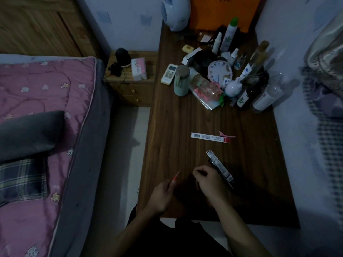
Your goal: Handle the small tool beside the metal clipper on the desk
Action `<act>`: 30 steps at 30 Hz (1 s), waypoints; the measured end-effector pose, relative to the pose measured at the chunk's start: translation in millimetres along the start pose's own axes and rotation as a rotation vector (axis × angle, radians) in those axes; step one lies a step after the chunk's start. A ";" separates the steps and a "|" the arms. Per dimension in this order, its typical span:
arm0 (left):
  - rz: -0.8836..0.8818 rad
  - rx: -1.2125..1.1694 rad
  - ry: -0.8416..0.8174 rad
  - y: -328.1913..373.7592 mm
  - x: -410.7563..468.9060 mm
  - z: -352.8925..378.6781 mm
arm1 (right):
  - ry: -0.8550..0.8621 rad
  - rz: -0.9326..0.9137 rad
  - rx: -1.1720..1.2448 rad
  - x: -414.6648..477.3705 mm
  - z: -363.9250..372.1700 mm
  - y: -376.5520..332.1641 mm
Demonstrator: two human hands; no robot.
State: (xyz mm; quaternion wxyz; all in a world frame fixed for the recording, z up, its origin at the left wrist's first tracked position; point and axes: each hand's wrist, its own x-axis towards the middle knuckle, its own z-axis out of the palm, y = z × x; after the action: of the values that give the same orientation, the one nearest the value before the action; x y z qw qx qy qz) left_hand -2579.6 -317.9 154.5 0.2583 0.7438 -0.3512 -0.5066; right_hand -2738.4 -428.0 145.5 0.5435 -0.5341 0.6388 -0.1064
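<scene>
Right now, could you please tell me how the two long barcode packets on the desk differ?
The far packet lies crosswise, mostly white with a red end, beside a pink hair clip. The near packet lies slantwise, looks darker, and rests over a black pen by the right hand. Both are slim, printed strips lying flat.

No legible text; only a barcode on the white packet [210, 137]

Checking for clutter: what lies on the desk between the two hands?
Head view: only bare wood of the desk between the left hand, gripping a red pen refill, and the right hand.
</scene>
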 end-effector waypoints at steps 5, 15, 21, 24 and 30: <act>0.065 -0.046 -0.017 8.4 -16.2 2.5 | -0.263 0.068 0.318 -18.0 11.2 -15.1; 0.120 -0.047 -0.011 13.4 -27.6 2.8 | -0.385 0.132 0.548 -34.6 13.2 -24.7; 0.105 -0.046 0.006 12.3 -29.7 2.7 | -0.348 0.235 0.693 -34.8 14.6 -24.0; 0.110 0.010 0.018 8.7 -30.3 4.2 | -0.290 0.219 0.726 -27.3 9.0 -24.3; 0.119 0.028 0.008 3.8 -30.1 3.2 | -0.125 0.151 0.688 -13.7 -1.8 -29.8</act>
State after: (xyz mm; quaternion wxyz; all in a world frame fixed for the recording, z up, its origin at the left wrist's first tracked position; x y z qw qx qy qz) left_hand -2590.8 -296.7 173.5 0.2788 0.7273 -0.4009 -0.4822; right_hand -2725.1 -430.0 175.6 0.7360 -0.2766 0.5687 -0.2418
